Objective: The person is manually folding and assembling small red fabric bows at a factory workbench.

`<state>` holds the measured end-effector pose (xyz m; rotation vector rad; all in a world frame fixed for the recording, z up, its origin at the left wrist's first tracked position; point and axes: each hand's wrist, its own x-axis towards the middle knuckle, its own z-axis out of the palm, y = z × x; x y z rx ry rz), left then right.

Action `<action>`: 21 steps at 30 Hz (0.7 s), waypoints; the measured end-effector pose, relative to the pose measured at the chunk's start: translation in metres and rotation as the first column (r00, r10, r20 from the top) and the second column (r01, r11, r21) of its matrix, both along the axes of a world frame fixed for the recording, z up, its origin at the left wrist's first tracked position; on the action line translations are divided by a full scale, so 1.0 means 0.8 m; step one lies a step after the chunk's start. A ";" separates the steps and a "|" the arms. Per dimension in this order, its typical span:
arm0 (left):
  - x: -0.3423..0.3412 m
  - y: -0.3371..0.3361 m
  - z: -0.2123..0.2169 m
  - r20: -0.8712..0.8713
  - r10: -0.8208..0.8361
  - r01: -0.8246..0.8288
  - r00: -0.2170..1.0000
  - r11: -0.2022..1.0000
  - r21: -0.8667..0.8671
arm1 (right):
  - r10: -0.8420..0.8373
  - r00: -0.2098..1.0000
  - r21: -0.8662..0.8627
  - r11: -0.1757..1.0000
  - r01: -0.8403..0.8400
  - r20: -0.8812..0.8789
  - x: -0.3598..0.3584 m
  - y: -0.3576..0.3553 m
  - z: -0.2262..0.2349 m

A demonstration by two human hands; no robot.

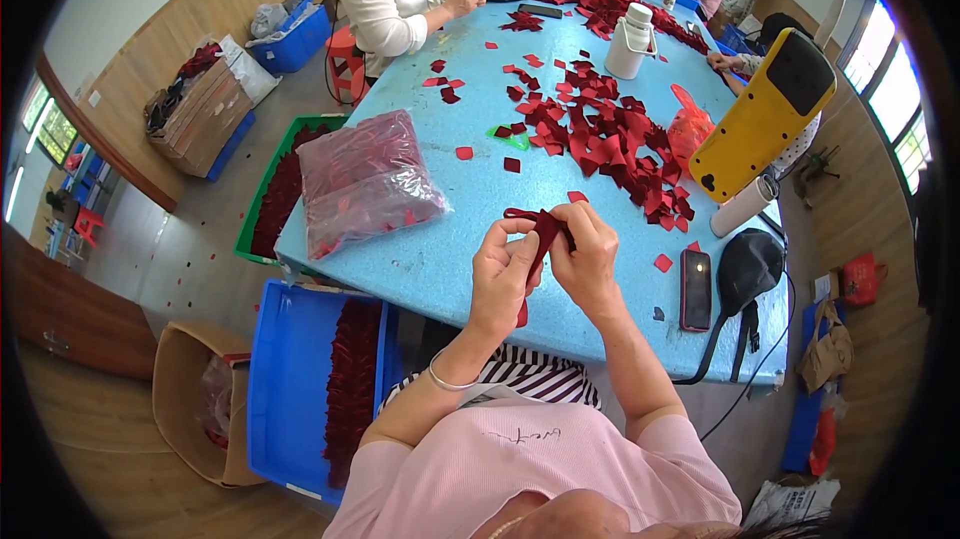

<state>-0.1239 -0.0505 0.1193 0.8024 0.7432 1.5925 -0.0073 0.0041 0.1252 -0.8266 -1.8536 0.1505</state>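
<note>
My left hand (500, 269) and my right hand (588, 251) meet above the near edge of the light blue table. Both pinch a folded piece of dark red fabric (544, 231), with a small loop sticking out to its left. My fingers hide part of it. Beyond my hands lies a loose spread of small red fabric squares (600, 129), a few of them close by. To the left, a clear plastic bag (368, 184) packed with dark red pieces rests on the table.
A blue bin (290, 379) with a row of dark red pieces stands at my left, beside a cardboard box (195, 379). On the right are a phone (695, 291), a black pouch (750, 271), a tumbler (742, 209) and a yellow-black device (765, 119). A white bottle (630, 44) stands farther back; co-workers sit around.
</note>
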 end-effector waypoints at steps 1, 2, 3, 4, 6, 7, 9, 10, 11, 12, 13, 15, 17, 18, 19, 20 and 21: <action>0.003 0.004 -0.006 -0.007 -0.012 0.012 1.000 1.000 0.017 | 0.014 0.999 -0.024 1.000 -0.014 -0.029 0.003 0.002 -0.001; 0.006 0.007 -0.010 -0.014 -0.024 0.025 1.000 0.999 0.034 | 0.010 1.000 -0.026 1.000 -0.011 -0.029 0.006 0.004 -0.003; 0.012 0.011 -0.013 -0.013 -0.028 0.028 1.000 0.999 0.031 | 0.013 0.999 -0.039 0.999 -0.015 -0.051 0.007 0.006 -0.005; 0.018 0.016 -0.015 -0.041 0.006 -0.004 0.999 0.999 0.052 | 0.014 0.997 -0.054 0.998 -0.018 -0.073 0.009 0.008 -0.008; 0.025 0.023 -0.019 -0.068 0.034 -0.030 0.997 0.997 0.071 | 0.019 0.995 -0.074 0.997 -0.026 -0.096 0.015 0.014 -0.015; 0.026 0.025 -0.019 -0.004 -0.003 0.003 1.000 1.000 -0.001 | 0.030 0.992 -0.091 0.995 -0.041 -0.121 0.017 0.016 -0.017; 0.029 0.031 -0.022 0.062 -0.044 0.048 0.997 0.996 -0.075 | 0.032 0.990 -0.167 0.984 -0.055 -0.136 0.024 0.018 -0.016; 0.036 0.036 -0.026 0.058 -0.018 0.022 0.998 0.996 -0.083 | 0.041 0.988 -0.234 0.969 -0.075 -0.147 0.033 0.020 -0.017; 0.042 0.040 -0.031 0.054 0.008 -0.003 0.998 0.996 -0.090 | 0.033 0.989 -0.236 0.969 -0.067 -0.145 0.039 0.024 -0.020; 0.041 0.043 -0.043 -0.028 0.012 -0.015 1.000 0.994 -0.107 | 0.035 0.988 -0.236 0.969 -0.071 -0.153 0.043 0.030 -0.025; 0.051 0.046 -0.044 -0.028 0.009 -0.012 1.000 0.994 -0.109 | 0.042 0.986 -0.234 0.969 -0.080 -0.162 0.047 0.036 -0.028; 0.073 0.052 -0.042 -0.143 0.300 -0.276 0.943 0.947 0.166 | 0.029 0.986 -0.253 0.965 -0.071 -0.166 0.057 0.042 -0.032; 0.073 0.057 -0.046 -0.333 0.385 -0.294 0.861 0.910 0.291 | 0.007 0.985 -0.276 0.960 -0.055 -0.172 0.062 0.046 -0.036; 0.070 0.059 -0.048 -0.488 0.479 -0.285 0.730 0.862 0.420 | 0.003 0.984 -0.264 0.963 -0.051 -0.180 0.063 0.048 -0.040; 0.066 0.059 -0.048 -0.602 0.572 -0.244 0.557 0.806 0.540 | 0.004 0.982 -0.252 0.966 -0.052 -0.189 0.061 0.048 -0.041; 0.063 0.058 -0.050 -0.604 0.571 -0.243 0.556 0.807 0.538 | 0.003 0.982 -0.254 0.966 -0.053 -0.190 0.060 0.047 -0.042; 0.061 0.056 -0.051 -0.599 0.495 -0.238 0.629 0.856 0.458 | -0.007 0.986 -0.245 0.969 -0.035 -0.169 0.058 0.045 -0.043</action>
